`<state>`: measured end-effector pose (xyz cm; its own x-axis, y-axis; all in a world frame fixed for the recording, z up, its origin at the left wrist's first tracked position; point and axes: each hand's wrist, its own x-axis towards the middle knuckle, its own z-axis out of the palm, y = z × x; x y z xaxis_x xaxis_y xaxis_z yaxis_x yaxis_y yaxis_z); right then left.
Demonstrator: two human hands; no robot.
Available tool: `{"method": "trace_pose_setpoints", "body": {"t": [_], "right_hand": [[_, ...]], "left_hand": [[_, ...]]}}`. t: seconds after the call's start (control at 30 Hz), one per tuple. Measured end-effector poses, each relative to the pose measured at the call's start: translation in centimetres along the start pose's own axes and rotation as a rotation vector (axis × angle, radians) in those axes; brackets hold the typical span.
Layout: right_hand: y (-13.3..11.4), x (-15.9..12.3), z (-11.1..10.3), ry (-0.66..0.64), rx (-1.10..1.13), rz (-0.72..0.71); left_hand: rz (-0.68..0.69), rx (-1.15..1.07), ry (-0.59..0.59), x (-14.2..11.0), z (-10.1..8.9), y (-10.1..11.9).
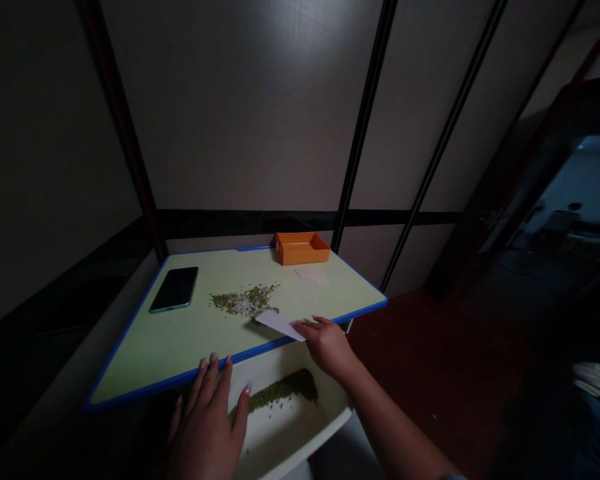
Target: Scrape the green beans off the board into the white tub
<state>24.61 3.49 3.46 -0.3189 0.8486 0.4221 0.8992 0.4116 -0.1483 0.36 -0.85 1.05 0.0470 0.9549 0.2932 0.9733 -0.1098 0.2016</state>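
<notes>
My right hand (329, 341) grips a white card (280, 324) over the front part of the pale green table (175, 350). The card's far edge meets a scattered heap of small green beans (255, 297), with white grains (241, 305) mixed into its middle. Below the table's blue edge sits a white bin (300, 445) with more green beans (285, 390) lying along its bottom. My left hand (207, 413) is at the bin's left side, fingers spread and stretched toward the table's edge, holding nothing.
A dark-screened phone (176, 289) lies at the table's left. At the back right stands an orange box (303, 249), with a small patch of white grains (311, 275) in front of it. Panelled cabinet doors (250, 133) rise behind the table. Reddish floor (405, 347) shows at the right.
</notes>
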Motion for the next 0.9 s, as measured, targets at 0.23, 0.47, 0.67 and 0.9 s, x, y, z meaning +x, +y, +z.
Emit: {"method": "trace_pose_setpoints", "body": {"t": [0.23, 0.47, 0.67, 0.9], "right_hand": [[1.2, 0.6, 0.6, 0.04, -0.017, 0.134], [3.8, 0.3, 2.1, 0.344, 0.138, 0.154], [7.1, 1.5, 2.3, 0.564, 0.316, 0.451], [9.0, 5.5, 2.3, 0.653, 0.504, 0.577]], "left_hand": [[-0.008, 0.008, -0.032, -0.2, 0.0, -0.1], [-0.016, 0.005, -0.037, -0.3, 0.0, -0.2], [-0.02, 0.003, -0.038, -0.1, 0.1, -0.3], [-0.015, -0.045, -0.013, 0.0, 0.2, -0.6]]}}
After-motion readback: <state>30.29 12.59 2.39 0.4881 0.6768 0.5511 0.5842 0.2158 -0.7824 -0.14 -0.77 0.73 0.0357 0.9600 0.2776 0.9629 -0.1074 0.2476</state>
